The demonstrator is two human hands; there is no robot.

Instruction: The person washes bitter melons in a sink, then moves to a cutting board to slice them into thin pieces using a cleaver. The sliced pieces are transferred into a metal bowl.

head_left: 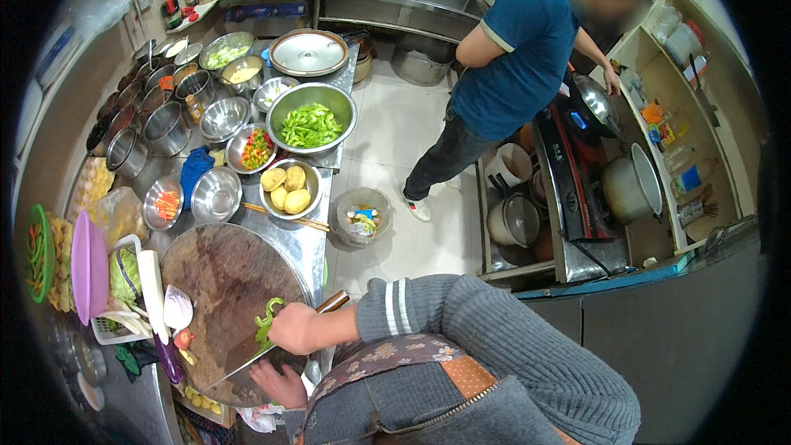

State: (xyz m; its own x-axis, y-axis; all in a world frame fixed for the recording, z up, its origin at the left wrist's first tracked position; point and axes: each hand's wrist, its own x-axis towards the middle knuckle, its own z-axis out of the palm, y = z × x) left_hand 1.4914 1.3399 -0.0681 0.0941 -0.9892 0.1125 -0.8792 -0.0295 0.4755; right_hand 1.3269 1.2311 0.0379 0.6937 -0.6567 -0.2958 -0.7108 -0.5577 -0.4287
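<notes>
My right hand [298, 330] is wrapped round the wooden handle of a kitchen knife [334, 302]. Its thin blade slants down toward the lower left across a round wooden chopping board [227, 280]. Curved green pepper strips [265, 325] lie on the board just beyond that hand. On the near side of the blade, my left hand [280, 384] rests low at the board's edge with fingers stretched out. Nothing shows in its grip, though part of it is hidden by the sleeve. Along the board's left rim are an eggplant [168, 360] and a piece of purple cabbage [177, 309].
Past the board stand bowls of potatoes [294, 201], diced peppers [254, 148] and green pepper pieces [311, 125]. Chopsticks [284, 216] lie beside the potatoes. A bin [362, 216] stands on the floor. A person [527, 41] stands at the stove [568, 173] on the right.
</notes>
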